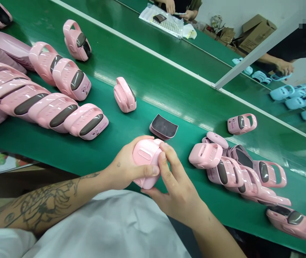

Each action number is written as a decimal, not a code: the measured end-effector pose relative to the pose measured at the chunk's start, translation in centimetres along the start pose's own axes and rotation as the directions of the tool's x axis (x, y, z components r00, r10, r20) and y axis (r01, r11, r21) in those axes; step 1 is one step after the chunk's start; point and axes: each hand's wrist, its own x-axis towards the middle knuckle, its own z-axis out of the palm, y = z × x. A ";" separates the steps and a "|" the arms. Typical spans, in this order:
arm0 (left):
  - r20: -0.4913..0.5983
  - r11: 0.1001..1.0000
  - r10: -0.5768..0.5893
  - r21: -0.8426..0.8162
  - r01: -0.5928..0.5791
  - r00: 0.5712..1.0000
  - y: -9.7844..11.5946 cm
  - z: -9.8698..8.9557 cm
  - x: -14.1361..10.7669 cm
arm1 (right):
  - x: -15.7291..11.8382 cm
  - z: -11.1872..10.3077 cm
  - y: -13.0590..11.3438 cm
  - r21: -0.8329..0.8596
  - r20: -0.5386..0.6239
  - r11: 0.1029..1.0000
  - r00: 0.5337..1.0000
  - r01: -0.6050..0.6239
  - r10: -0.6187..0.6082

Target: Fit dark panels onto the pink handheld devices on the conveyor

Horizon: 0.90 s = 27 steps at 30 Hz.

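Note:
A rounded pink plastic casing [147,154] is held between both hands at the near edge of the green table. My left hand [127,163] wraps round its left side, the thumb lying across its face. The fingertips of my right hand [173,175] press on its right side and upper edge, with the thumb at its bottom. Just beyond the hands lies a small stack of dark curved panels with pink edges [164,127]. A pink housing [125,95] stands behind, left of that stack.
Rows of pink handled housings [61,111] fill the left side, with flat pink parts [10,46] behind. More pink housings [230,172] lie at right. A white rail [155,59] crosses the green table [110,150]. People's hands and blue housings [295,98] are beyond.

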 end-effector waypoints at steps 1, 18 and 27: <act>-0.004 1.000 -0.002 -0.001 0.002 1.000 -0.1 -0.1 -0.1 | -0.1 0.0 -0.1 -0.001 0.005 1.000 1.000 0.002 -0.002; 0.117 0.967 -0.095 -0.225 0.120 0.989 -1.1 -0.3 2.0 | -0.3 1.2 1.6 0.169 0.032 0.964 0.978 -0.207 0.204; -0.001 0.955 -0.133 -0.266 0.128 0.991 -2.3 0.8 1.6 | -0.7 1.8 1.2 0.251 0.024 0.936 0.968 -0.248 0.250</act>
